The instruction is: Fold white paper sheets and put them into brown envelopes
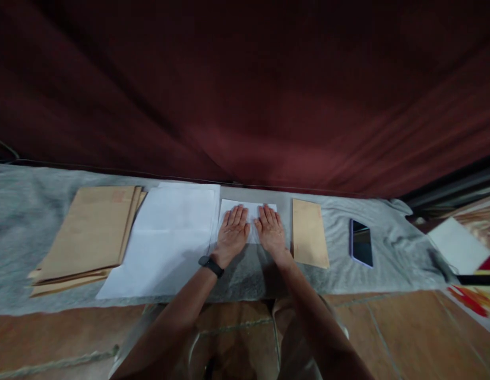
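Observation:
A small white sheet of paper, perhaps folded, lies in front of me on the grey cloth. My left hand presses flat on its left part, fingers stretched out and pointing away from me. On its right part rests my right hand, also flat with the fingers extended. The two thumbs nearly meet over the paper's middle, and the palms hide much of it. Larger white sheets are stacked just left of my left hand. To the right of my right hand lies a small brown envelope.
Several large brown envelopes are piled at the far left. A phone lies on the grey cloth at the right. A dark red curtain hangs behind the cloth. Printed papers sit at the right edge, above floor tiles.

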Available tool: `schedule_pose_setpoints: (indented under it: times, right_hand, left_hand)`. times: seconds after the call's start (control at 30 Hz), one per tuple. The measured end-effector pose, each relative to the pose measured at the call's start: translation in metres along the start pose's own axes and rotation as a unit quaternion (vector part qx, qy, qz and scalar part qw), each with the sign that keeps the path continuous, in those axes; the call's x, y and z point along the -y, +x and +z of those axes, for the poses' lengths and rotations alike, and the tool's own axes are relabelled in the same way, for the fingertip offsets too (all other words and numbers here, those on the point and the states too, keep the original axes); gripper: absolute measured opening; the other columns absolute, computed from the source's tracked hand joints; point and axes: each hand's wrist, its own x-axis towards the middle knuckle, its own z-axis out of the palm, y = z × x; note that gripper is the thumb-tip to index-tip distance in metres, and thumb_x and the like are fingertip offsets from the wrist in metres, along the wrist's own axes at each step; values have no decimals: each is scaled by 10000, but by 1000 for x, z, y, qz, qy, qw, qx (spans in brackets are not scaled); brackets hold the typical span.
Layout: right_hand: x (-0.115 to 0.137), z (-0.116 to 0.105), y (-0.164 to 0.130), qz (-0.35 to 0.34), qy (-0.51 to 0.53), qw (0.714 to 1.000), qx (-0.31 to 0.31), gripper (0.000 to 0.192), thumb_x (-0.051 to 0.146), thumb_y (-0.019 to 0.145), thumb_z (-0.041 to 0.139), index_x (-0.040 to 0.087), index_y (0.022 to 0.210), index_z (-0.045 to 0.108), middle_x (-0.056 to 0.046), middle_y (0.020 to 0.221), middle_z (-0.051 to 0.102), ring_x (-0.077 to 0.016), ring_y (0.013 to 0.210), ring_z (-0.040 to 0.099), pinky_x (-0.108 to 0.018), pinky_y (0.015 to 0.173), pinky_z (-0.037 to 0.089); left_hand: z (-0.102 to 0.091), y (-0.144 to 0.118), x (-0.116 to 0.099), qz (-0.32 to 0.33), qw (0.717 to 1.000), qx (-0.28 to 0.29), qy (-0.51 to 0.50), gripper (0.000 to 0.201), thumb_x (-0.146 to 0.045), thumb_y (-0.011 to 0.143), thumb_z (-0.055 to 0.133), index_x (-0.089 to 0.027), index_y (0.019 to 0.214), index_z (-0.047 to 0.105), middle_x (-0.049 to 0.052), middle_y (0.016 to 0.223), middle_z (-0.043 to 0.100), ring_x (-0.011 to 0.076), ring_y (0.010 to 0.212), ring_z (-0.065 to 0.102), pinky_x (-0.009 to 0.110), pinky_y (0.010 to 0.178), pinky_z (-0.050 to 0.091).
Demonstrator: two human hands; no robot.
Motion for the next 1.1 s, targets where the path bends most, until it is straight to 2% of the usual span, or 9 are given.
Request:
schedule_pose_setpoints:
  times: [0.4, 0.67, 0.8, 0.9, 1.0, 1.1]
  right_hand:
    - [-12, 1, -3, 34, -6, 999, -25, 564, 376, 1064, 343, 45, 1518, 392, -197, 1569, 398, -292, 1468, 363, -483, 1193, 294]
    - [-11, -11, 1, 89, -5, 996, -26, 539, 314, 1060, 310, 24, 1502, 414, -204, 1567, 395, -303, 1468, 367, -504, 1205, 276]
    - [11, -14, 7, 26, 32, 999, -2, 533, 343, 1064, 315, 101, 1533, 390, -130, 1608, 349, -257, 1492, 331, -467, 1224, 269]
    - [28, -10, 7, -25, 64, 997, 23, 511, 349, 1072, 298, 136, 1519, 423, -81, 1605, 371, -205, 1495, 325, -403, 1239, 257]
    - [34, -6, 6, -29, 71, 997, 28, 498, 354, 1079, 286, 145, 1496, 460, -71, 1575, 425, -190, 1478, 358, -397, 1245, 243]
    - [28, -3, 4, -23, 57, 998, 15, 491, 363, 1077, 315, 154, 1496, 462, -80, 1574, 421, -210, 1474, 367, -424, 1240, 250]
  left_hand:
    - [2, 5, 8, -56, 998, -41, 8, 594, -278, 983, 303, 1, 1501, 381, 227, 1594, 344, 303, 1517, 265, 504, 1236, 237]
    - [3, 5, 9, -63, 996, -55, 0, 598, -274, 977, 307, -6, 1507, 373, 228, 1594, 346, 310, 1522, 248, 527, 1231, 243]
    - [1, 4, 4, -42, 997, -61, -5, 595, -277, 977, 312, -64, 1530, 362, 189, 1622, 309, 312, 1537, 200, 566, 1231, 222]
    - [-1, 4, -1, -20, 999, -43, -1, 584, -239, 973, 301, -87, 1532, 373, 154, 1625, 322, 300, 1542, 187, 551, 1235, 222]
    - [-1, 5, -2, -20, 999, -24, 9, 572, -222, 976, 281, -70, 1513, 403, 153, 1607, 362, 300, 1532, 222, 528, 1234, 235]
    - [1, 5, 2, -23, 999, -25, 7, 577, -250, 980, 286, -66, 1514, 398, 164, 1593, 385, 302, 1519, 263, 522, 1225, 257]
